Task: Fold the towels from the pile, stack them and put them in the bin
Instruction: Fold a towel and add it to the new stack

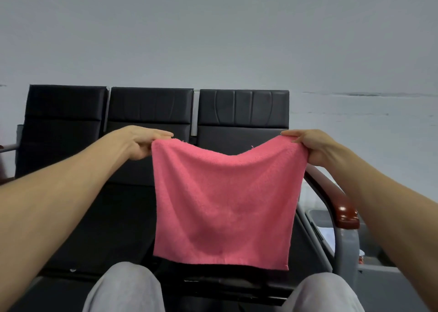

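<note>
A pink towel point(225, 205) hangs spread out in the air in front of me, above the black seats. My left hand point(142, 143) pinches its top left corner and my right hand point(310, 148) pinches its top right corner. The top edge sags a little between the two hands. The towel's lower edge hangs free just above my knees. No pile of towels is in view.
A row of black padded seats point(151, 108) stands ahead against a pale wall. A brown wooden armrest point(341, 207) on a grey frame is at the right. Beyond it, low right, is a grey bin point(374, 271). My knees in grey trousers point(125, 288) are at the bottom.
</note>
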A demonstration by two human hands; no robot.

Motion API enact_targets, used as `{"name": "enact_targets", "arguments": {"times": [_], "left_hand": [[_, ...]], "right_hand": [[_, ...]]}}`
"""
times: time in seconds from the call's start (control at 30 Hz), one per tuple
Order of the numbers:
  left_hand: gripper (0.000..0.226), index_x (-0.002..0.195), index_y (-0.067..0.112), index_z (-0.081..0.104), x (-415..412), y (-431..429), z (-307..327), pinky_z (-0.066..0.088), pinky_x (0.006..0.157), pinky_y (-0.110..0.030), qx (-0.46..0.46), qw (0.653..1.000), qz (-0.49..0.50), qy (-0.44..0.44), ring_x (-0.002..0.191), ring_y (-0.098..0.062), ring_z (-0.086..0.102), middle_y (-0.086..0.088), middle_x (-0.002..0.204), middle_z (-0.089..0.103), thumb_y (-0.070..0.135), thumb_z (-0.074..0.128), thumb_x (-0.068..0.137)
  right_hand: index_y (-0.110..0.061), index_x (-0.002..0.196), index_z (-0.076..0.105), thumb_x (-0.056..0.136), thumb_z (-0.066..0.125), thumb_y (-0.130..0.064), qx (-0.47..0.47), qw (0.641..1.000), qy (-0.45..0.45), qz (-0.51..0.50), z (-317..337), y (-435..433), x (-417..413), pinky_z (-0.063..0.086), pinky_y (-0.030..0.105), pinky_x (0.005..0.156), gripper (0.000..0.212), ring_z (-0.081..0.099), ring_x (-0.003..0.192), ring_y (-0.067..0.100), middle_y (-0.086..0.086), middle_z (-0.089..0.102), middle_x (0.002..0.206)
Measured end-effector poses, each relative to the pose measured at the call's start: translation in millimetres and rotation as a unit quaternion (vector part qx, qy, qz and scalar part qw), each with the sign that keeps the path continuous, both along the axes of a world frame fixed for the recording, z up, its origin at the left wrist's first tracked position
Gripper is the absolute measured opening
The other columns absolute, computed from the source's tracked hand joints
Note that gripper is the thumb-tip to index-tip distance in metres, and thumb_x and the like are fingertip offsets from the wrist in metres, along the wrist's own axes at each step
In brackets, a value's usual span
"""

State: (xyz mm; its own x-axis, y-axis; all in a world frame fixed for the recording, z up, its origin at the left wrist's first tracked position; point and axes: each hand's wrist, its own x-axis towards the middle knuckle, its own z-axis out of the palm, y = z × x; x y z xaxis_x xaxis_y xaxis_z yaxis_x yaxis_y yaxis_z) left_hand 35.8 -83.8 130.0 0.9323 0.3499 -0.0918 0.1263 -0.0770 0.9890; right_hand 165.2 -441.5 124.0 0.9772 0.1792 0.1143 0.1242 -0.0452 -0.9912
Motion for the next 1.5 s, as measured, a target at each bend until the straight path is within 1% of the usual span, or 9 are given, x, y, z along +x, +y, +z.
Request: {"name": "enact_targets", "arguments": {"times": [0.13,0.37,0.47,0.53,0.67,0.87,1.07,1.37,1.5], "left_hand": [[0.040,0.112,0.015,0.064,-1.3,-0.6,-4.4,0.056,0.062,-0.018,-0.028,0.999,-0.014,-0.010,0.090,-0.011,0.058,-0.007,0.107,0.067,-0.014,0.052,0.087],[0.017,0.098,0.006,0.069,2.9,-5.1,-4.5,0.051,0.076,-0.031,-0.002,0.993,0.086,-0.077,0.086,-0.018,0.064,-0.009,0.099,0.068,-0.003,0.056,0.090],[0.022,0.103,0.002,0.068,4.3,-4.2,-4.0,0.051,0.088,-0.035,0.066,0.988,0.094,-0.104,0.095,-0.022,0.065,-0.013,0.104,0.068,-0.005,0.068,0.082],[0.029,0.102,0.004,0.071,6.0,-2.5,-4.7,0.051,0.093,-0.034,0.202,0.965,0.127,-0.111,0.100,-0.022,0.064,-0.011,0.103,0.069,-0.003,0.076,0.075],[0.018,0.101,0.007,0.075,6.6,-10.2,0.2,0.048,0.094,-0.033,0.417,0.878,0.189,-0.142,0.104,-0.022,0.062,-0.010,0.103,0.071,0.009,0.073,0.083],[0.017,0.104,0.007,0.074,7.0,-17.4,16.7,0.047,0.088,-0.042,0.523,0.816,0.203,-0.141,0.106,-0.034,0.062,-0.015,0.110,0.069,0.015,0.063,0.092],[0.018,0.106,0.007,0.072,5.2,-17.6,19.2,0.048,0.094,-0.050,0.568,0.793,0.176,-0.130,0.108,-0.040,0.059,-0.019,0.110,0.068,0.011,0.059,0.094],[0.017,0.090,0.007,0.076,3.0,-24.2,15.1,0.052,0.085,-0.040,0.561,0.804,0.157,-0.121,0.094,-0.029,0.065,-0.012,0.092,0.072,0.010,0.081,0.074],[0.021,0.097,0.006,0.075,0.1,-24.7,16.2,0.050,0.086,-0.043,0.582,0.795,0.141,-0.099,0.100,-0.034,0.063,-0.015,0.100,0.070,0.014,0.078,0.079]], "right_hand": [[-0.012,0.112,0.071,0.077,0.037,0.016,-0.001,1.000,-0.011,-0.017,-3.9,0.0,0.7,0.043,0.023,0.068,0.056,0.053,0.091,0.017,0.004,0.064,0.112],[-0.018,0.089,0.076,0.071,0.080,-0.002,-0.059,0.985,-0.129,-0.098,-7.4,-4.6,4.8,0.054,0.037,0.092,0.024,0.062,0.088,0.015,0.004,0.072,0.094],[-0.015,0.102,0.075,0.065,0.085,-0.003,-0.087,0.978,-0.152,-0.114,-5.2,-3.5,5.4,0.052,0.033,0.096,0.040,0.064,0.096,0.015,0.002,0.071,0.099],[-0.014,0.106,0.074,0.063,0.087,-0.005,-0.123,0.970,-0.168,-0.123,-2.9,-2.1,5.6,0.049,0.029,0.099,0.045,0.064,0.100,0.014,0.002,0.071,0.102],[-0.007,0.103,0.075,0.073,0.081,-0.007,-0.196,0.935,-0.234,-0.180,3.9,5.2,3.0,0.049,0.024,0.090,0.031,0.063,0.093,0.015,0.007,0.072,0.097],[-0.010,0.096,0.076,0.087,0.070,-0.016,-0.327,0.858,-0.312,-0.244,11.1,11.6,5.1,0.047,0.032,0.079,0.013,0.063,0.095,0.029,0.013,0.069,0.103],[-0.013,0.110,0.066,0.090,0.050,-0.004,-0.421,0.811,-0.314,-0.259,13.4,15.6,1.1,0.045,0.043,0.090,0.028,0.058,0.106,0.038,0.016,0.064,0.114],[-0.008,0.114,0.063,0.086,0.043,0.001,-0.557,0.728,-0.325,-0.233,-0.9,9.0,0.2,0.042,0.040,0.084,0.035,0.059,0.097,0.041,0.020,0.061,0.109],[-0.008,0.116,0.061,0.084,0.044,0.001,-0.588,0.734,-0.280,-0.195,-0.9,6.2,-4.5,0.044,0.037,0.076,0.037,0.061,0.097,0.039,0.018,0.060,0.109]]}}
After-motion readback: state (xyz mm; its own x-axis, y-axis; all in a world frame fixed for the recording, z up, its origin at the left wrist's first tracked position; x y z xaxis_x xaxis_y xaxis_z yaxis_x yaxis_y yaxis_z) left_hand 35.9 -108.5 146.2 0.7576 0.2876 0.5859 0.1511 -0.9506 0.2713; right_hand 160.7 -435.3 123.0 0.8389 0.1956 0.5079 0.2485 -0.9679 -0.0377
